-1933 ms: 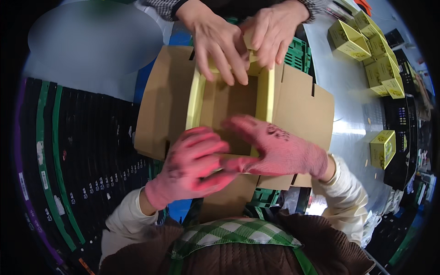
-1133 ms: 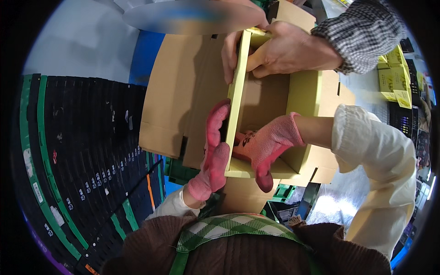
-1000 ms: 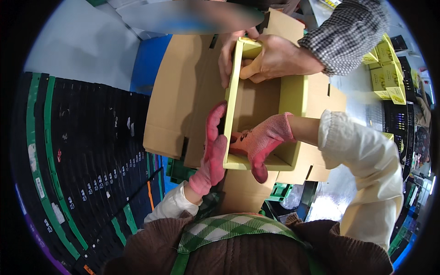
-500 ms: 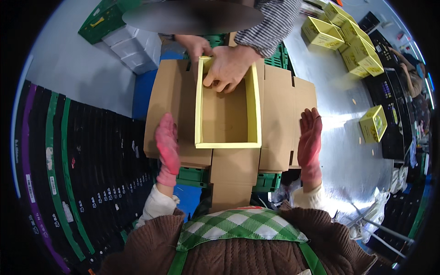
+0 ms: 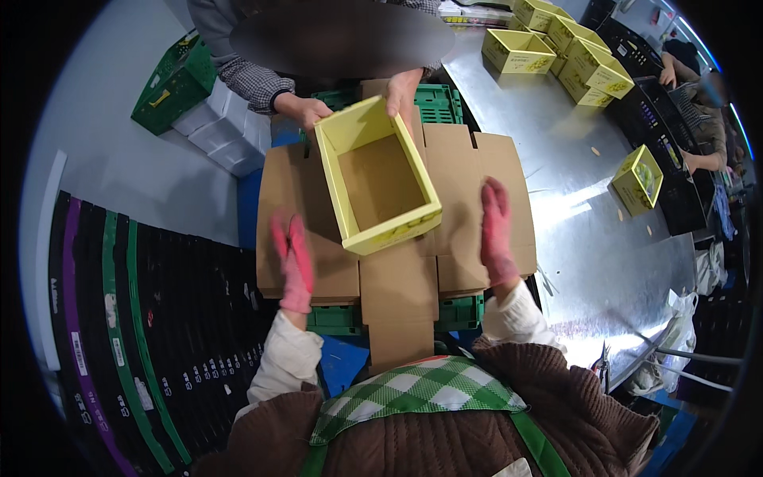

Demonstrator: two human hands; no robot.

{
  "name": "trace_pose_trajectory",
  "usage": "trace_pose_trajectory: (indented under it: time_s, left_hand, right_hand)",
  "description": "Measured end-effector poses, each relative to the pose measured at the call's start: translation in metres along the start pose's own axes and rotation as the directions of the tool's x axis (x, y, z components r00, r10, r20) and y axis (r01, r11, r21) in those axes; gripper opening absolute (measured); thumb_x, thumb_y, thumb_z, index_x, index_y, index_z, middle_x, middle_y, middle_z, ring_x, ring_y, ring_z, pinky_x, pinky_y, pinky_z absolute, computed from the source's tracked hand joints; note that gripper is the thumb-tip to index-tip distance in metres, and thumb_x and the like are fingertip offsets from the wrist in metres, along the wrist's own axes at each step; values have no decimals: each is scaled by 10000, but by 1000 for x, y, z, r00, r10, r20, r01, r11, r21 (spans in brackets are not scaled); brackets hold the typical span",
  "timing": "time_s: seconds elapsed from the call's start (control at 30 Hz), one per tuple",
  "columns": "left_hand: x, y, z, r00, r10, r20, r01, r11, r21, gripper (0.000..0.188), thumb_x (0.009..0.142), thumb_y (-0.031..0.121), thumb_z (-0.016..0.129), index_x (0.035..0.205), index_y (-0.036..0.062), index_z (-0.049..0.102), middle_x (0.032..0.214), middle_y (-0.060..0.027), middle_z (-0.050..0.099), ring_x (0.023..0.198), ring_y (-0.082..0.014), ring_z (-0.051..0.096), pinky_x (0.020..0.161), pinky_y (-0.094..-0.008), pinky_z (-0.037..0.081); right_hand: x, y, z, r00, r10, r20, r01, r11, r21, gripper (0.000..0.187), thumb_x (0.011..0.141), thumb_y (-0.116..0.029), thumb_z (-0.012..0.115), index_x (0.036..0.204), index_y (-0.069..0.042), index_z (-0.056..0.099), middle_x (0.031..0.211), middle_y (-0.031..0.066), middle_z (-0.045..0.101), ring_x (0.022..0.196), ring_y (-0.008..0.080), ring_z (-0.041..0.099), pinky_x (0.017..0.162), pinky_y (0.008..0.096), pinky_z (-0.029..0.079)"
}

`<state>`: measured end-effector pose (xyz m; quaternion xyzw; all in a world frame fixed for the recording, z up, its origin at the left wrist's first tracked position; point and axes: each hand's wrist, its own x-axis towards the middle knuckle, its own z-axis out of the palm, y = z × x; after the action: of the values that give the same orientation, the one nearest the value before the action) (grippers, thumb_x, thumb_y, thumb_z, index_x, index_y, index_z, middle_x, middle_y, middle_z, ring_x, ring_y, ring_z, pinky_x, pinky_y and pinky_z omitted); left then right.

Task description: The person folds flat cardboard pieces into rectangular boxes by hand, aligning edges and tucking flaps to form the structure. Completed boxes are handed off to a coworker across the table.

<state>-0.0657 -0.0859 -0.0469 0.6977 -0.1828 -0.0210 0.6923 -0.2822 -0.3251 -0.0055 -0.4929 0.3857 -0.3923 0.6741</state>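
A yellow open-topped cardboard box (image 5: 380,232) is held up by the far end in both hands of a person opposite me. It tilts a little over a stack of flat brown cardboard (image 5: 397,286). To its left, my left hand (image 5: 294,266) in a pink glove is raised with fingers stretched and thumb apart. On the other side my right hand (image 5: 497,234), in a matching glove, is also open, its fingers extended upward. Neither of my hands touches the box. The bare hands (image 5: 401,91) of the other person grip its far rim.
Green crates (image 5: 334,319) lie under the cardboard. Black crates (image 5: 199,294) stand in a long stack at left. A metal table (image 5: 572,167) at right bears several yellow boxes (image 5: 517,56) and a single one (image 5: 638,181); another person works beyond it.
The person opposite has lifted and turned the yellow box, gripping its rim instead of reaching inside. My right hand has moved left, toward the box; my left stays beside it.
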Motion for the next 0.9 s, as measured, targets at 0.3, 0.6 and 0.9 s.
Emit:
trace_pose_trajectory:
  time_s: [0.3,0.6,0.9]
  left_hand:
    - [44,10,-90,866,-500,30,261,501,825,911,711,630,689,1292,-36,467,1246,-240,563,1185,-365,526,970,-423,420]
    - [50,56,-96,945,-307,111,20,393,920,678,699,498,756,1109,9,526,1080,-181,622,964,-350,620,804,-427,499]
    - [-14,56,17,700,-22,714,-621,475,623,445,809,364,675,1094,46,550,963,-179,597,916,-375,583,770,-436,493]
  right_hand:
    - [30,23,-145,978,160,-134,-201,555,-807,678,880,-485,568,1252,68,439,1177,244,554,1110,345,537,952,397,423]
    - [9,-41,-121,996,-56,-75,-45,415,-908,390,843,-235,604,1131,20,534,1074,240,633,1013,378,616,866,428,486]
    - [-33,19,-5,829,-13,559,555,149,-819,490,834,-317,656,1191,-25,493,1400,230,369,1262,470,360,1053,516,321]
